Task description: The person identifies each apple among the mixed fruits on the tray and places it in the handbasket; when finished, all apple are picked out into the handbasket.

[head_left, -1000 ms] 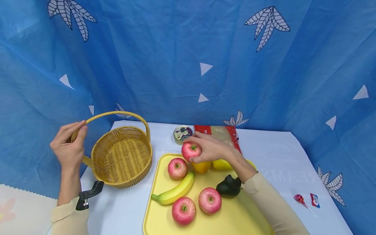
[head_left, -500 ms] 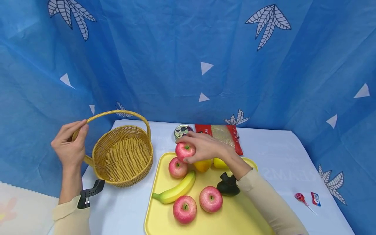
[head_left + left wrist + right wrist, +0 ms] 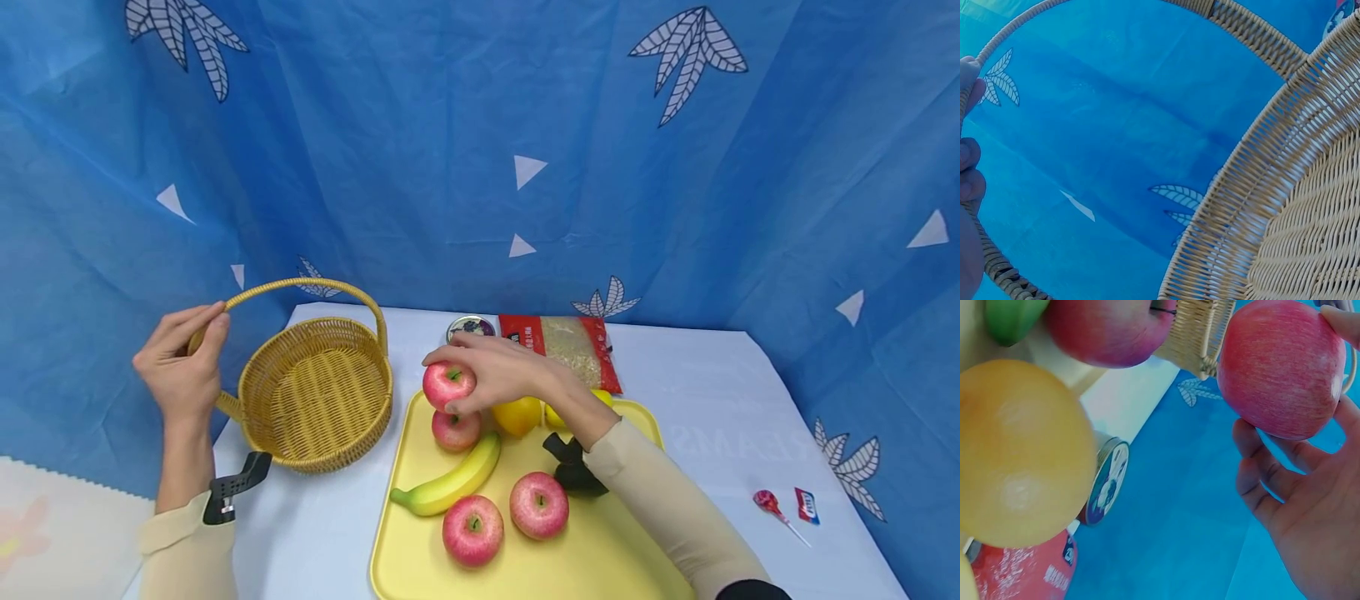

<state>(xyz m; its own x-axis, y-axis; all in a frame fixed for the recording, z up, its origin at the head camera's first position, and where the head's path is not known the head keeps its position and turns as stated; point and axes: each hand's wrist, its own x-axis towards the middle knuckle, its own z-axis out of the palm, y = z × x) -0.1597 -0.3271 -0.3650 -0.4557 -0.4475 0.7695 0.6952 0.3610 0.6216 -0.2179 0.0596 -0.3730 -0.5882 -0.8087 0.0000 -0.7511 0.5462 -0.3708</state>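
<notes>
My left hand (image 3: 180, 358) grips the arched handle of a round wicker basket (image 3: 315, 400), and nothing lies inside the basket. Curled fingers (image 3: 969, 169) wrap the handle in the left wrist view. With my right hand (image 3: 502, 371) I hold a red apple (image 3: 447, 385) above the far left part of a yellow tray (image 3: 600, 558). Just below it another apple (image 3: 456, 431) lies on the tray, partly covered. A banana (image 3: 450, 482), two more apples (image 3: 472, 531), an orange-yellow fruit (image 3: 517, 415) and a yellow fruit (image 3: 603, 398) share the tray.
A dark green object (image 3: 577, 471) on the tray is partly behind my right forearm. Beyond the tray are a round tin (image 3: 471, 326) and a red-edged bag (image 3: 570, 346). A lollipop (image 3: 767, 502) and a small packet (image 3: 806, 506) lie at the right. Blue cloth (image 3: 450, 150) hangs behind.
My right hand has moved left with the apple, from over the orange-yellow fruit to above the far-left apple. My left hand keeps its hold on the basket handle.
</notes>
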